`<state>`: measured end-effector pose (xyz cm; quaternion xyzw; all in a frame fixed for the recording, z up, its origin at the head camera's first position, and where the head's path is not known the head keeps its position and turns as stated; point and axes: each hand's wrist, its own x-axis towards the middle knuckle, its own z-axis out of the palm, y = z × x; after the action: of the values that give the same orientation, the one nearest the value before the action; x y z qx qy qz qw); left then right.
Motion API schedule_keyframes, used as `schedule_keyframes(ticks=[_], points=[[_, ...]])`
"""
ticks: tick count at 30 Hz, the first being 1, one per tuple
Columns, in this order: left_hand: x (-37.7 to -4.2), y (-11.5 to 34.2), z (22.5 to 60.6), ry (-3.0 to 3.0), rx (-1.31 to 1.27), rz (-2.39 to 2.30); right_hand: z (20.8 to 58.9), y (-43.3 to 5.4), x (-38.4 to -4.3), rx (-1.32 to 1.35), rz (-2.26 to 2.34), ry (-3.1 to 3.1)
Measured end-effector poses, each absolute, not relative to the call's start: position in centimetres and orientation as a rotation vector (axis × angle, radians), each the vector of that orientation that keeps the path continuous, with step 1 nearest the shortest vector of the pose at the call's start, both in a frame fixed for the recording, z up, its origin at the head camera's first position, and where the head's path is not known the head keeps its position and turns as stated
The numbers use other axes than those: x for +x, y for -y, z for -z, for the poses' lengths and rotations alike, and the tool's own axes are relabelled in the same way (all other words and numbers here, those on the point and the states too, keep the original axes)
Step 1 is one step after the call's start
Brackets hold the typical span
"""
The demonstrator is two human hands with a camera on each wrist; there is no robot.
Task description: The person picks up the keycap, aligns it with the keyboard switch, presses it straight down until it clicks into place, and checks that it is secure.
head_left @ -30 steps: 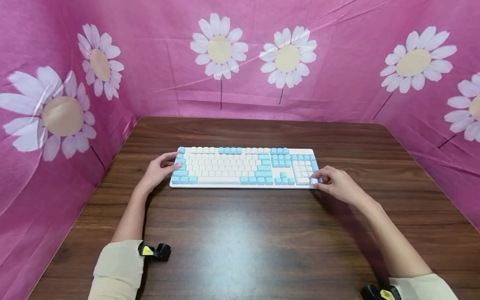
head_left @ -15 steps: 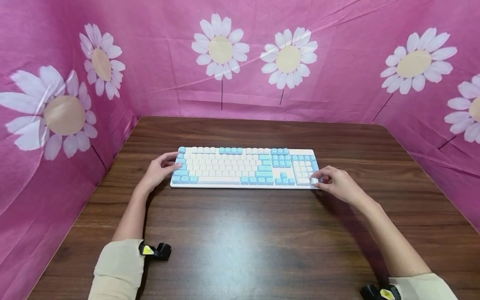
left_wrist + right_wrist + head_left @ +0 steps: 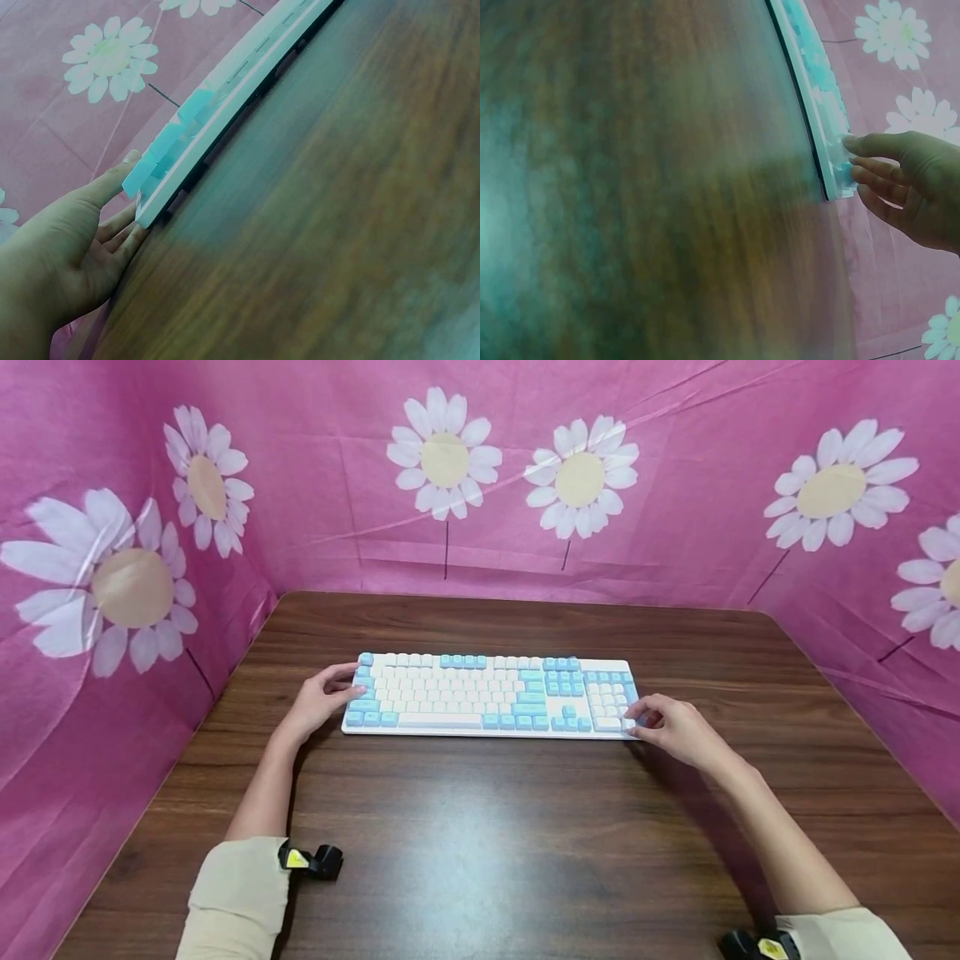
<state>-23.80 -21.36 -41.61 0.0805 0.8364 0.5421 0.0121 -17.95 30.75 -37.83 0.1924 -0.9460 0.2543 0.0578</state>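
A long keyboard (image 3: pixel 450 696) with white and light blue keys lies on the wooden table in the head view. My left hand (image 3: pixel 315 706) grips its left end; the left wrist view shows the thumb (image 3: pixel 112 184) on the blue edge keys and other fingers against the end and low side of the case. At the opposite end, my right hand (image 3: pixel 678 731) has thumb and fingers around a white keycap (image 3: pixel 628 725) at the near right corner, pinching it. The right wrist view shows this hand (image 3: pixel 922 180) at the keyboard's end, where the keycap is hard to make out.
The brown wooden table (image 3: pixel 465 835) extends in front of and behind the keyboard. Pink cloth (image 3: pixel 300 468) printed with white daisies encloses its back and sides. A black wrist camera (image 3: pixel 318 862) sits by the left sleeve, another (image 3: pixel 750 946) by the right sleeve.
The white keycap at the right hand sits slightly lower, more level with its neighbours, than half a second ago. Both hands stay almost in place; the whole view has shifted slightly.
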Motion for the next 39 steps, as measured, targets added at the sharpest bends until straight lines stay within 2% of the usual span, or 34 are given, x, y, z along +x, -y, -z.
schedule_keyframes(ticks=[21, 31, 39], points=[[-23.5, 21.5, 41.6, -2.611, 0.247, -1.683, 38.7, -30.8, -18.4, 0.579, -0.724, 2.789], [-23.5, 21.5, 41.5, -2.617, 0.235, -1.667, 38.9, -31.4, -18.7, 0.488, -0.915, 2.825], [-23.9, 21.3, 41.7, -2.618, 0.255, -1.671, 38.2, -31.6, -18.6, 0.301, -0.992, 2.946]])
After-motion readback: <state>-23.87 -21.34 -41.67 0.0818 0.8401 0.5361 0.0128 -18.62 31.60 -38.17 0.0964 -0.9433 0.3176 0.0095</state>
